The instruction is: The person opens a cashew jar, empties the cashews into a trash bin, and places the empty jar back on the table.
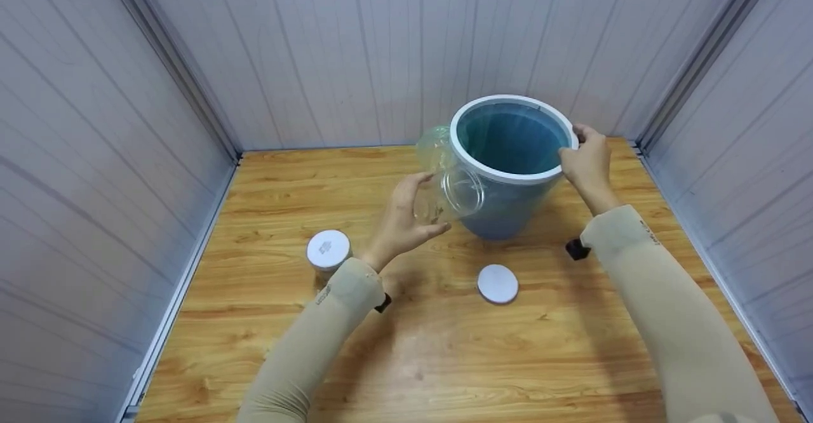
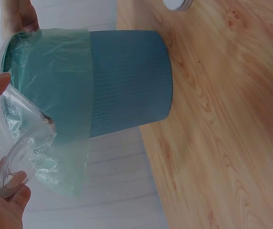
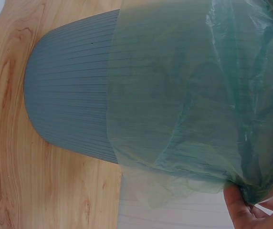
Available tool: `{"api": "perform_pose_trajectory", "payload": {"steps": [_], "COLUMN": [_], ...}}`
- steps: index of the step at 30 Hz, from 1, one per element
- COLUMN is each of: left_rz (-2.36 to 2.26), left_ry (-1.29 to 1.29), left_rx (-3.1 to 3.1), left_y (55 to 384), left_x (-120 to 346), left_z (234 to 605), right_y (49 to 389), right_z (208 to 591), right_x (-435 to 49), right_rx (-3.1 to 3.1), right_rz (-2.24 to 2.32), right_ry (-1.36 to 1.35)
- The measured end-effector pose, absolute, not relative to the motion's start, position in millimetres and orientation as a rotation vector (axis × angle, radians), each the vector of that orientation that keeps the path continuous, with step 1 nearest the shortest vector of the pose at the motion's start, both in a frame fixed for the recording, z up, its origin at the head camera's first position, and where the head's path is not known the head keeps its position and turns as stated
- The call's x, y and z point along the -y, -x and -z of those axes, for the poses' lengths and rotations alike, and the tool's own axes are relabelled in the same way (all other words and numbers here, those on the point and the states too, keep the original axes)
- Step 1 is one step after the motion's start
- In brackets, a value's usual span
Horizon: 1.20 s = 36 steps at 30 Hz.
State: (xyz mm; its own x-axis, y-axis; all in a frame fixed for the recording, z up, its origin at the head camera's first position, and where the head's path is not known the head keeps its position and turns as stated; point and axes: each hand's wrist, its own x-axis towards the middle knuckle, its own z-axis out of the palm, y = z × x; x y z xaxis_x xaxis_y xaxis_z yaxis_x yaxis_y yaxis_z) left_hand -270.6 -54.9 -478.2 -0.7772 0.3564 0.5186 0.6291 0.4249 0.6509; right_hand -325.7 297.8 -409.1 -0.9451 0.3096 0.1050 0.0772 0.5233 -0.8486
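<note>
My left hand (image 1: pixel 400 220) grips a clear jar (image 1: pixel 444 197) around its side. The jar is uncovered and tipped over, its round mouth towards the blue waste bin (image 2: pixel 131 78). A small brownish residue shows inside the jar in the left wrist view. My right hand (image 1: pixel 587 164) pinches the bin's white rim (image 1: pixel 495 174) and the green plastic liner (image 3: pixel 184 100) on the right side. The liner folds over the rim and hangs down outside, bunched out on the left behind the jar. Upright but leaning slightly, the bin stands at the back.
A white round lid (image 1: pixel 498 284) lies flat on the wooden table (image 1: pixel 432 359) in front of the bin. Left of my left wrist stands a second jar with a white lid (image 1: pixel 328 248). Pale panel walls (image 1: pixel 317 54) enclose the table at the back and both sides.
</note>
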Motion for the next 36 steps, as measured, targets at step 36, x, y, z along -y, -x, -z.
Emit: {"api": "perform_pose_trajectory", "payload": {"steps": [36], "left_rz": [1.456], "left_ry": [0.780], "left_rx": [2.641], "left_y": [244.8], "left_x": [46.9], "left_z": [536.7], "right_y": [323.9], "right_z": [409.3], "right_x": [-299.9], "right_rx": [2.491], "right_rz": [-1.345], "right_ry": [0.315]}}
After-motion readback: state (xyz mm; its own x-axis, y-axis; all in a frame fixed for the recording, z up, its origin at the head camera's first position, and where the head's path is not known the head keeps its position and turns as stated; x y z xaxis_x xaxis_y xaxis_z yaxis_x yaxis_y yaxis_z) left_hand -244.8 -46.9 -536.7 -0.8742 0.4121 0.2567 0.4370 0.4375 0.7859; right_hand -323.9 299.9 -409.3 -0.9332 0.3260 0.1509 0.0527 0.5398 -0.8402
